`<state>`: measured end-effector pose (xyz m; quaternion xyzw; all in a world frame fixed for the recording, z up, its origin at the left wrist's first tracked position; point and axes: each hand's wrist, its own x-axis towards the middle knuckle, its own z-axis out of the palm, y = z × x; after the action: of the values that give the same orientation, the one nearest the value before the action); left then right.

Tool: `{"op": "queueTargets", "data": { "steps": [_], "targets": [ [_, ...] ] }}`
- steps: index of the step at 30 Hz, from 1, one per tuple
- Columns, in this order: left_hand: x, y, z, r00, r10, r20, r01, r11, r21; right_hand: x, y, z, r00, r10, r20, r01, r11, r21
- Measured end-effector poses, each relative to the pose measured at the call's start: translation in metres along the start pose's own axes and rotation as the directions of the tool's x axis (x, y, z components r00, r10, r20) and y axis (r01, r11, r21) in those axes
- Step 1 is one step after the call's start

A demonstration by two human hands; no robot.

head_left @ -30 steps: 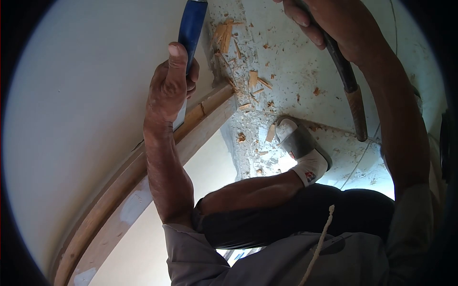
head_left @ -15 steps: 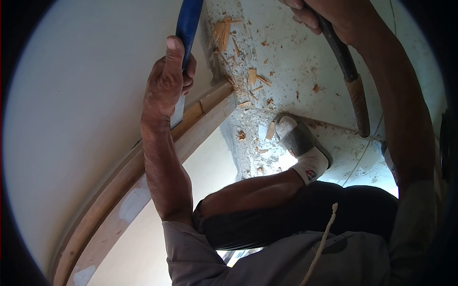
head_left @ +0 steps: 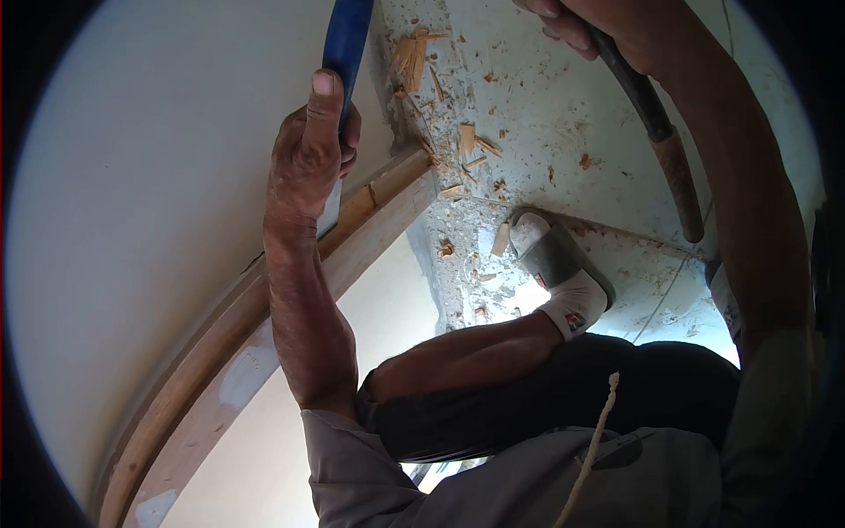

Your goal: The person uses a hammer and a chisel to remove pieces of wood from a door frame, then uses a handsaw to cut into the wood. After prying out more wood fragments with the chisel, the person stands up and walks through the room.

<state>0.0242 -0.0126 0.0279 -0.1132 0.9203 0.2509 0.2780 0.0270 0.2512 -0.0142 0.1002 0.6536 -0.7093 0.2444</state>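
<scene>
Head view: chisel (head_left: 348,40) held in left hand (head_left: 308,154), far left, beside the wall (head_left: 141,158). Fingers are wrapped snugly around the blue handle, thumb laid along it toward the far end; the handle is cut off by the far edge. Flat metal blade (head_left: 331,216) is seen emerging below the hand, over the edge of the wooden trim strip (head_left: 189,387); contact cannot be told. Dark-shafted tool (head_left: 647,110) is gripped in right hand (head_left: 607,26), far right, fingers curled around the shaft; hand partly cropped. Its brown, textured end is pointed to the near right, above the floor (head_left: 546,114); its other end is out of view.

Trim strip is run from near left to centre, with a paler board (head_left: 198,422) alongside, marked by whitish patches. Wood chips (head_left: 410,63) are scattered on the floor, far centre. Grey slide sandal (head_left: 563,255) is worn over a white sock (head_left: 576,295), centre right. Red-and-dark logo on sock and small red mark on sandal: too small to be read.
</scene>
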Motion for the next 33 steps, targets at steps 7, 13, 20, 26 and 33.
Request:
{"op": "queueTargets", "data": {
  "steps": [7,13,20,26,33],
  "targets": [
    [0.000,0.001,0.001,1.000,0.001,-0.007,-0.001,1.000,0.001,-0.010,-0.018,-0.001,0.996,0.023,-0.088,-0.053,0.931,-0.360],
    [-0.001,-0.006,0.000,1.000,-0.003,-0.006,0.003,1.000,-0.012,0.007,-0.003,-0.017,0.998,-0.043,-0.044,0.050,0.980,0.193],
    [0.003,-0.007,0.001,1.000,0.002,-0.030,-0.002,1.000,-0.008,0.018,-0.010,-0.015,0.998,-0.054,-0.017,0.052,0.991,-0.122],
    [-0.004,-0.003,0.004,0.999,0.020,-0.038,-0.019,0.999,0.030,0.014,-0.002,-0.010,0.975,-0.115,-0.190,0.133,0.988,0.081],
    [-0.007,0.004,-0.008,0.989,0.138,-0.057,-0.144,0.982,-0.122,0.010,0.020,-0.011,0.961,-0.275,0.009,0.274,0.959,0.071]
  ]
}}
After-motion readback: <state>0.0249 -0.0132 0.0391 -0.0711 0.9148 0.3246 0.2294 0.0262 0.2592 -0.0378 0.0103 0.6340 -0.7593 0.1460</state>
